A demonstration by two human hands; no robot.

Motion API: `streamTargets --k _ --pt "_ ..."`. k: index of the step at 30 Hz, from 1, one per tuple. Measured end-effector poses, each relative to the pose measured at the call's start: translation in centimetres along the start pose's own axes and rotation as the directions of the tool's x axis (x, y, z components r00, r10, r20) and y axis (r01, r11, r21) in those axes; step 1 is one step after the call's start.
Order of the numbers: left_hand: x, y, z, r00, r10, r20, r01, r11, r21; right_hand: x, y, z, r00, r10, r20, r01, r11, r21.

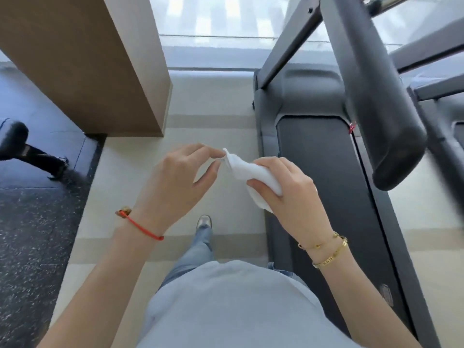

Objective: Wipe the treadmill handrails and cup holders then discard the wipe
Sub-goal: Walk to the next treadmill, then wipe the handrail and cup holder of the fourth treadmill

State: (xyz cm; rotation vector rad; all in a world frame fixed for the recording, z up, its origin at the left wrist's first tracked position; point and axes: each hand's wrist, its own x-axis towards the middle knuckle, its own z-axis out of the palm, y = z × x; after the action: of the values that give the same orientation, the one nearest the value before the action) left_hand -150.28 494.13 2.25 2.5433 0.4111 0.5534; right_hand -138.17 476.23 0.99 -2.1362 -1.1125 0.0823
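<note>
A white wipe [251,173] is bunched between both hands at the middle of the view. My right hand [283,190] grips its bulk, fingers curled round it. My left hand [180,179] pinches the wipe's upper tip between thumb and forefinger. The dark grey treadmill [313,151] stands to the right, its belt running under my right hand. Its thick padded handrail [376,116] slants down from the top right and ends just right of my right hand. No cup holder is in view.
A brown wooden pillar [105,61] rises at the upper left. Pale carpet [208,126] lies between it and the treadmill. Dark speckled flooring [30,234] and a black machine part [22,144] sit at the left. A second treadmill [444,96] shows at the right edge.
</note>
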Motion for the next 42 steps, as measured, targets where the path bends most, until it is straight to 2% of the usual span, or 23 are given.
streamTargets --k 4,8,14,18,22,28,30,31,34,36,42 --pt "7.1 -2.6 -0.6 0.986 0.153 0.072 -0.151 0.988 -0.030 4.4 -0.3 0.3 0.985 0.069 -0.158 -0.082 0.994 -0.077" --pt "13.6 -4.0 -0.9 0.943 0.305 0.130 -0.297 0.952 -0.078 8.1 -0.8 0.4 0.950 0.127 -0.285 -0.171 0.976 -0.135" --pt "21.6 -4.5 0.7 0.825 0.547 0.142 -0.519 0.833 -0.191 11.1 -1.1 -0.1 0.876 0.214 -0.433 -0.345 0.904 -0.251" --pt "25.7 -3.2 2.8 0.718 0.679 0.150 -0.620 0.723 -0.304 11.5 -1.0 -1.8 0.802 0.257 -0.539 -0.462 0.839 -0.287" --pt "28.7 -0.9 5.0 0.643 0.746 0.172 -0.662 0.655 -0.365 11.5 -0.6 -4.5 0.722 0.234 -0.651 -0.547 0.770 -0.329" --pt "32.3 3.2 8.1 0.549 0.821 0.157 -0.726 0.562 -0.396 12.0 1.6 -9.2 0.607 0.078 -0.791 -0.640 0.638 -0.429" --pt "33.4 4.4 9.3 0.535 0.832 0.145 -0.731 0.542 -0.415 12.1 3.2 -10.3 0.585 0.087 -0.806 -0.684 0.587 -0.433" --pt "34.0 5.0 9.9 0.530 0.835 0.144 -0.732 0.537 -0.419 12.1 4.1 -10.7 0.579 0.137 -0.804 -0.707 0.575 -0.411" --pt "35.2 6.4 11.5 0.497 0.853 0.159 -0.745 0.514 -0.426 12.1 6.8 -10.1 0.571 0.387 -0.724 -0.777 0.540 -0.324" --pt "36.1 6.9 12.4 0.484 0.859 0.168 -0.751 0.506 -0.424 12.0 8.1 -9.0 0.564 0.497 -0.659 -0.818 0.446 -0.364" --pt "39.0 7.3 14.5 0.484 0.852 0.201 -0.745 0.521 -0.417 13.2 10.3 -9.3 0.533 0.492 -0.688 -0.846 0.328 -0.421"
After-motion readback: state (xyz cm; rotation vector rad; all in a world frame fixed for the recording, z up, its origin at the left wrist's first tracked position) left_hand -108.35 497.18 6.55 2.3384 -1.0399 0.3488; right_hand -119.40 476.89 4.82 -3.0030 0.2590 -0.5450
